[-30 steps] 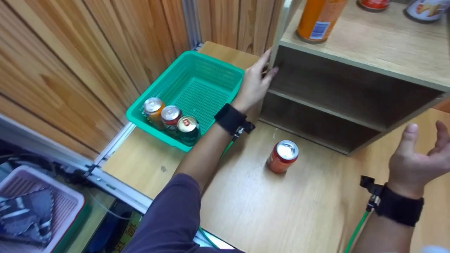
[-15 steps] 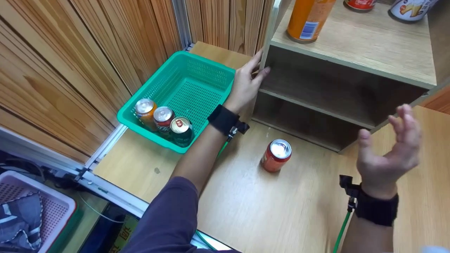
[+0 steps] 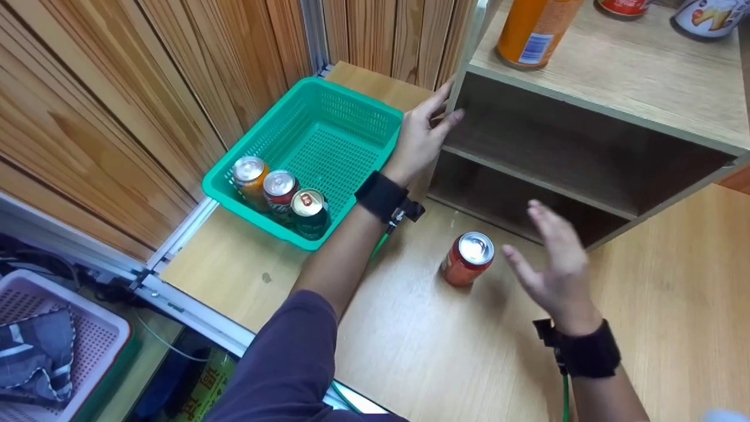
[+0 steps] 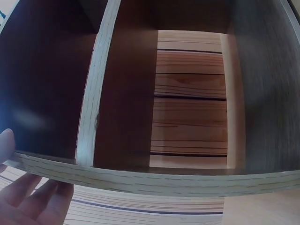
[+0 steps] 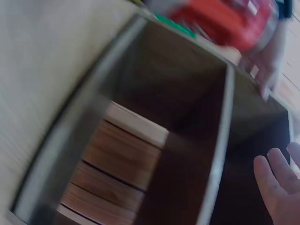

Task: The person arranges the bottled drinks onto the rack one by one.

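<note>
My left hand [image 3: 420, 140] grips the left side panel of a wooden shelf unit [image 3: 609, 108], thumb inside and fingers outside. In the left wrist view, fingers [image 4: 44, 201] show along the panel's outer face. My right hand [image 3: 556, 272] is just right of a red soda can [image 3: 467, 259], apart from it, its fingers extended and holding nothing. The can stands upright on the table before the shelf unit. The right wrist view shows the red can [image 5: 220, 23] blurred near the top and the right hand's fingers [image 5: 281, 173] at the lower right.
A green basket [image 3: 351, 99] left of the shelf unit holds three upright cans [image 3: 280, 190]. An orange can [image 3: 536, 35], a red can [image 3: 624, 4] and a white can [image 3: 709, 17] stand on the upper shelf. A pink basket [image 3: 111, 346] with a cloth sits lower left.
My right hand has swung left from the right side to beside the red can, fingers still extended. The left hand keeps its grip on the panel. The camera view shifted slightly.
</note>
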Tool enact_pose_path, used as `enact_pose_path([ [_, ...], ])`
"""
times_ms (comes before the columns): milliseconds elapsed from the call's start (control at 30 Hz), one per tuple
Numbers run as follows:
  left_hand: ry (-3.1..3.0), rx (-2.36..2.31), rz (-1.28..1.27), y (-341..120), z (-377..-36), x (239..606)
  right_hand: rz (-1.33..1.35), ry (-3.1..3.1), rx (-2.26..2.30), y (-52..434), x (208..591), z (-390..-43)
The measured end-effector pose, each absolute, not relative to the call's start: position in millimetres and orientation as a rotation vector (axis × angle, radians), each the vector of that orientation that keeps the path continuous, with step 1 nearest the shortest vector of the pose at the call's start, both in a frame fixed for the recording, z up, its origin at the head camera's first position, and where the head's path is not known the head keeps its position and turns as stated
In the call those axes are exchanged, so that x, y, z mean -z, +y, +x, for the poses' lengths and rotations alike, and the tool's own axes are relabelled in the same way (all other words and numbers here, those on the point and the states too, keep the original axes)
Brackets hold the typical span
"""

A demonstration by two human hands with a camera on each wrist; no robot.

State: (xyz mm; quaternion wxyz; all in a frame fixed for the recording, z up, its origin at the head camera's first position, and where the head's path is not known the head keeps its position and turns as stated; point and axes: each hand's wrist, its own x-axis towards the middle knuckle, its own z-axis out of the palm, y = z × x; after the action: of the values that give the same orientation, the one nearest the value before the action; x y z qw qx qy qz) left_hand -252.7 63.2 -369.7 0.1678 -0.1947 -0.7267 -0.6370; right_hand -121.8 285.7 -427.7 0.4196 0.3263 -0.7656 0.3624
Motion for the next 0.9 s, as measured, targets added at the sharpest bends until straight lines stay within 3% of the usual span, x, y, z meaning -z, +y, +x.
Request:
enact_pose_path([
  [333,-2.056,1.77,-0.556,64,-250,369,0.859,-2.361,-0.757,279,474,-116],
  [900,-2.052,1.808,-0.567,63,-251,370,0.743,-2.491,-0.714,262,497,-115],
])
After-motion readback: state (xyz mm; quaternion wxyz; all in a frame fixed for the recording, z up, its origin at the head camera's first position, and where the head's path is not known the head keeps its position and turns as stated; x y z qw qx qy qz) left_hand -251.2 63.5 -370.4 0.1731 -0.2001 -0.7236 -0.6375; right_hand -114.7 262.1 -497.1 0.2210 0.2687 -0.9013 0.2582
